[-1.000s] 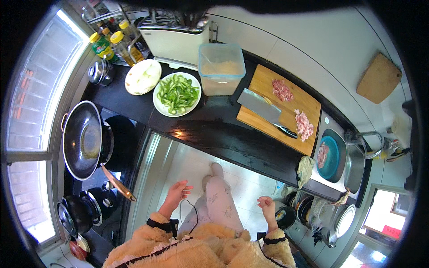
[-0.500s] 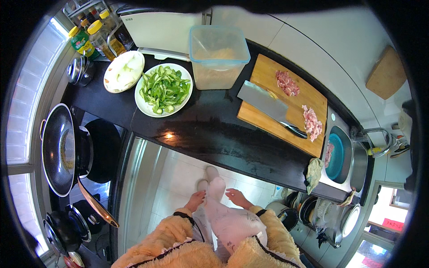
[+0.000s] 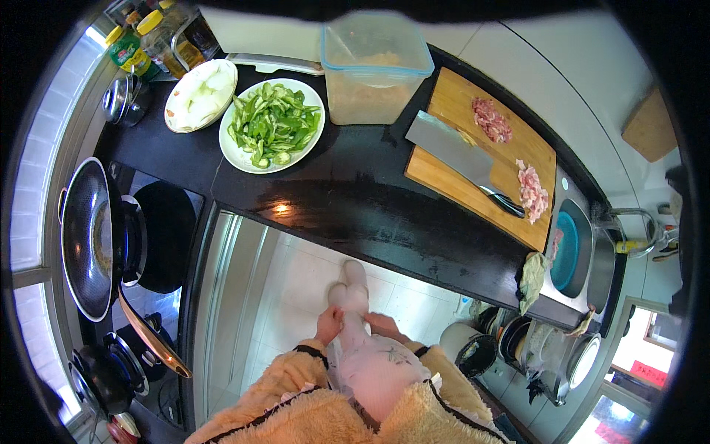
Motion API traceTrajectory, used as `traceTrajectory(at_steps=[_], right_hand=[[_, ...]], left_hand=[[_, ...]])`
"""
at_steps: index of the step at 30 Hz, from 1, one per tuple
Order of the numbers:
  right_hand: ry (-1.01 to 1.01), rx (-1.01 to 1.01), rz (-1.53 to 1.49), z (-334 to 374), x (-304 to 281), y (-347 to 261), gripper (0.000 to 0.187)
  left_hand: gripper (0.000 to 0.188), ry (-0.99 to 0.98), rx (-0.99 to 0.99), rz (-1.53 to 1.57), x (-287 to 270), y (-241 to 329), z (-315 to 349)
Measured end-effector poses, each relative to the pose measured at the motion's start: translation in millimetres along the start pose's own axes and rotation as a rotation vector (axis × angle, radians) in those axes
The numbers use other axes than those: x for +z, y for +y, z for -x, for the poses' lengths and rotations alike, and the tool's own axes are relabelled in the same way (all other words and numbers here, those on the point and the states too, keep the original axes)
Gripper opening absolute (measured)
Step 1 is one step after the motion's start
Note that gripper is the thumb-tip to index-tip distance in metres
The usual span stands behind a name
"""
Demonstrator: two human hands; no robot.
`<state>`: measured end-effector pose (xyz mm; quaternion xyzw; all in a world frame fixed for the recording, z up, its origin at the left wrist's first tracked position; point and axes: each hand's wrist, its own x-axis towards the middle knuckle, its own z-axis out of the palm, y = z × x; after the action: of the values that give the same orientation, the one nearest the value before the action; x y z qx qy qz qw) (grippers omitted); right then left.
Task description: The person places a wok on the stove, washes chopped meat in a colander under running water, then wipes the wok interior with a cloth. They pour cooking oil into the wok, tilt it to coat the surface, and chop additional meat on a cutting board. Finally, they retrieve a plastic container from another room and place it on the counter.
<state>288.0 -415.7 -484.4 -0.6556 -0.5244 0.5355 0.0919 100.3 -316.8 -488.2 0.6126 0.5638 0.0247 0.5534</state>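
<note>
Both of my hands hang low in front of my legs, below the counter edge, with fluffy tan sleeves behind them. My left hand [image 3: 330, 324] is closed, its fingers curled together against the pale pink clothing [image 3: 384, 370] over my legs. My right hand [image 3: 387, 326] is closed too, its fingertips touching the other side of that clothing. Whether either pinches the fabric cannot be made out. On the counter ahead lie a plate of sliced green peppers [image 3: 274, 126], a cleaver [image 3: 451, 152] resting on a wooden cutting board [image 3: 436, 174], and two piles of chopped meat [image 3: 492, 120].
A wok [image 3: 89, 237] stands on the stove at left, its handle pointing toward me. A white dish [image 3: 201, 96] and a lidded plastic container [image 3: 373, 96] stand along the back. At right are a sink with a teal basin [image 3: 566, 251], a cloth [image 3: 532, 281] and a dish rack [image 3: 547, 362].
My hands have moved closer to my legs, and the right fingers have gone from spread to curled. The view has shifted slightly, so the counter sits higher in it.
</note>
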Motion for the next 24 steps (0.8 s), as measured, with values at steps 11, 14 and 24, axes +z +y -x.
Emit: traceTrajectory(at_steps=[11, 14, 24], right_hand=[[0.034, 0.212, -0.424, 35.2, 17.3, -4.9, 0.026], [0.059, 0.233, -0.477, 36.0, 10.7, -9.7, 0.025], [0.082, 0.289, -0.659, 40.4, -4.3, -22.1, 0.024]], left_hand=[[0.018, -0.383, -0.039, 0.032, -11.9, -29.1, 84.4], [0.020, -0.221, 0.016, 0.137, -4.5, -19.4, 85.7], [0.022, 0.111, -0.202, 0.335, 38.1, -4.7, 67.2]])
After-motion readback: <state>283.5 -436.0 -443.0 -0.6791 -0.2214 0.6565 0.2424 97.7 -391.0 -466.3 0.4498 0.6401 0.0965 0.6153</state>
